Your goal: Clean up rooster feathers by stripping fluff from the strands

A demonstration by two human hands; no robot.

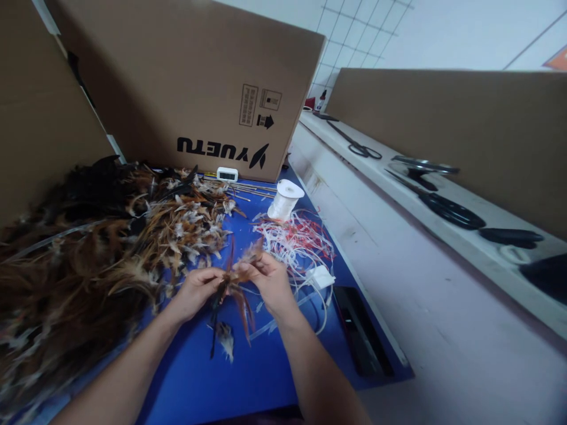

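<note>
Far ahead of me stands a large brown cardboard box (177,88) with upside-down black lettering, a small white digital display (227,175) just before it. On my right, a flat black glossy slab (362,336) lies near the edge of the blue tabletop (248,389), a white square plug adapter (321,277) farther off. Beyond, black scissors (364,151) rest on a long white ledge (381,184).

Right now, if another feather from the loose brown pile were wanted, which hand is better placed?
Probably the left hand: it is nearer the loose brown feather pile, while the right hand is nearer the white cylindrical spool. Both pinch the small brown feather bunch.
</note>
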